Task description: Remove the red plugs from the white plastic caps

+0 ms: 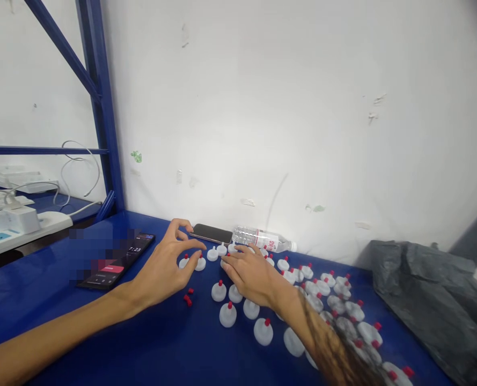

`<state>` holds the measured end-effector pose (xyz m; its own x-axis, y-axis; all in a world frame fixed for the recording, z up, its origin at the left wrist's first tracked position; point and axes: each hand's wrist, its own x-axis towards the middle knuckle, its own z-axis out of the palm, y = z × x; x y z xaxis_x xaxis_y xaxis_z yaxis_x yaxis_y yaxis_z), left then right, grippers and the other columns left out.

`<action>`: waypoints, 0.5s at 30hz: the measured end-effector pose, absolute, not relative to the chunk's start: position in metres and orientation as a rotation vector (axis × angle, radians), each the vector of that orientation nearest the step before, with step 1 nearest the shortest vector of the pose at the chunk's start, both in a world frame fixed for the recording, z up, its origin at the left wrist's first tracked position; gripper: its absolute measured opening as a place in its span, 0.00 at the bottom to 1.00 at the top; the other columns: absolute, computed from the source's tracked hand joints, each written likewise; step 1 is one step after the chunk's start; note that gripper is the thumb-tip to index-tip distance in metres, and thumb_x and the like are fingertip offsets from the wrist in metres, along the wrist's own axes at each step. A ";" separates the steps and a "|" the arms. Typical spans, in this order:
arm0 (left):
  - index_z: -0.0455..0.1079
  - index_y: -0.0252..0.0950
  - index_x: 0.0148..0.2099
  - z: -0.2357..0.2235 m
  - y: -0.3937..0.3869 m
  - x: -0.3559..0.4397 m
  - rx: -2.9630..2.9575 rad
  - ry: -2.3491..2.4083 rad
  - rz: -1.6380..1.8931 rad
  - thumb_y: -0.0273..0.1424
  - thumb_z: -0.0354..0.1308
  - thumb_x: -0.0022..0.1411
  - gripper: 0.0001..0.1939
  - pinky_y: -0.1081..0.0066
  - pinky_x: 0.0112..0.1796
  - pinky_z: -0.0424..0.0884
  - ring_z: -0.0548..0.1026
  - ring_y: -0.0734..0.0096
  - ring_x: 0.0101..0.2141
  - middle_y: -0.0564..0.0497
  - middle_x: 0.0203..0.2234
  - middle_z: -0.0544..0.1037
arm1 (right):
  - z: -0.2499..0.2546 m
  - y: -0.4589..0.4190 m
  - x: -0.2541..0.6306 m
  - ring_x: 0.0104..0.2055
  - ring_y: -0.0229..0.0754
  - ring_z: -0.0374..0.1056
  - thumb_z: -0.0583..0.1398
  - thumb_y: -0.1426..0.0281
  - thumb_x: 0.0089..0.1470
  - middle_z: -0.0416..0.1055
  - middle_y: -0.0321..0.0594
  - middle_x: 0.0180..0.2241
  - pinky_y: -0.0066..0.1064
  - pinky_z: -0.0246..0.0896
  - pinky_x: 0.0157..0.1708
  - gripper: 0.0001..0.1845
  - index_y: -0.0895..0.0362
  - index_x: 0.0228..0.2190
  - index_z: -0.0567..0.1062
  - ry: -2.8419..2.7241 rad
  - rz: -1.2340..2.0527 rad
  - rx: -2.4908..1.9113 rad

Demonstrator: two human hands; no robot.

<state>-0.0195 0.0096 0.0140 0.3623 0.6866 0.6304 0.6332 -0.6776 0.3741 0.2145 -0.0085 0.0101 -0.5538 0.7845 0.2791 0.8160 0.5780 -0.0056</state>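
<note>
My left hand [169, 262] is open over the blue table, its thumb and index finger curved and apart. Two white round nozzle caps stand by its fingertips: one cap [200, 264] near the thumb, and a red-tipped cap [184, 261] partly behind the hand. My right hand [254, 273] reaches over the white caps with its fingers stretched out, touching or just above a red-tipped cap [224, 261]; its thumb is hidden. Just beyond, a few white caps [213, 254] have bare nozzles. Small loose red tips [188, 300] lie in front of my left hand.
Several red-tipped white caps [263, 332] spread across the right of the blue table [153, 343]. A phone [212, 234] and a clear bottle [266, 239] lie along the wall. Another phone [119, 262] is left, near a power strip [53, 221]. A dark plastic bag [427, 289] sits right.
</note>
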 end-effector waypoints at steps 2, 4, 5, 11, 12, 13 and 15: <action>0.79 0.38 0.40 0.016 0.010 -0.020 2.578 1.194 1.181 0.33 0.52 0.68 0.13 0.70 0.35 0.72 0.71 0.69 0.37 0.45 0.50 0.67 | 0.011 -0.008 0.217 0.58 0.53 0.66 0.47 0.66 0.71 0.80 0.46 0.45 0.55 0.52 0.61 0.20 0.55 0.45 0.78 -2.556 -0.199 -1.337; 0.78 0.37 0.37 0.016 0.012 -0.022 2.677 1.138 1.050 0.31 0.51 0.68 0.13 0.70 0.33 0.68 0.71 0.70 0.33 0.47 0.40 0.72 | 0.013 -0.008 0.219 0.54 0.52 0.68 0.48 0.66 0.70 0.80 0.45 0.43 0.52 0.55 0.59 0.19 0.54 0.43 0.78 -2.542 -0.216 -1.361; 0.76 0.37 0.35 0.015 0.013 -0.024 2.735 1.126 0.944 0.30 0.51 0.67 0.13 0.70 0.32 0.66 0.70 0.70 0.30 0.49 0.34 0.73 | 0.014 -0.007 0.219 0.52 0.52 0.69 0.48 0.66 0.70 0.79 0.45 0.42 0.51 0.56 0.58 0.18 0.54 0.43 0.78 -2.527 -0.225 -1.380; 0.70 0.38 0.32 0.000 0.009 -0.031 2.902 1.182 0.573 0.31 0.59 0.63 0.06 0.68 0.30 0.54 0.69 0.68 0.26 0.54 0.26 0.75 | 0.016 0.002 0.219 0.50 0.52 0.69 0.44 0.65 0.72 0.77 0.51 0.44 0.51 0.59 0.53 0.21 0.55 0.48 0.75 -2.356 -0.267 -1.537; 0.70 0.38 0.32 -0.002 0.007 -0.030 2.907 1.183 0.564 0.31 0.60 0.62 0.06 0.67 0.30 0.53 0.69 0.67 0.26 0.54 0.26 0.75 | 0.014 0.004 0.218 0.50 0.52 0.70 0.44 0.65 0.72 0.77 0.50 0.44 0.51 0.59 0.53 0.22 0.55 0.49 0.75 -2.345 -0.258 -1.552; 0.69 0.38 0.31 -0.003 0.006 -0.030 2.906 1.185 0.540 0.31 0.61 0.61 0.06 0.67 0.29 0.53 0.69 0.67 0.26 0.54 0.26 0.75 | 0.013 0.007 0.217 0.50 0.52 0.70 0.45 0.64 0.72 0.77 0.50 0.45 0.51 0.60 0.53 0.21 0.54 0.49 0.75 -2.340 -0.246 -1.560; 0.67 0.38 0.31 -0.004 0.005 -0.028 2.899 1.187 0.470 0.31 0.61 0.60 0.06 0.67 0.29 0.52 0.70 0.66 0.26 0.53 0.25 0.75 | 0.009 0.010 0.216 0.53 0.53 0.69 0.45 0.63 0.72 0.78 0.50 0.47 0.51 0.60 0.53 0.21 0.53 0.52 0.75 -2.340 -0.220 -1.567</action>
<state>-0.0283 0.0050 -0.0037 0.6753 0.6819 0.2810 0.6895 -0.7190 0.0875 0.2159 0.0103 0.0094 -0.3498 0.8719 0.3426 0.9206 0.3878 -0.0470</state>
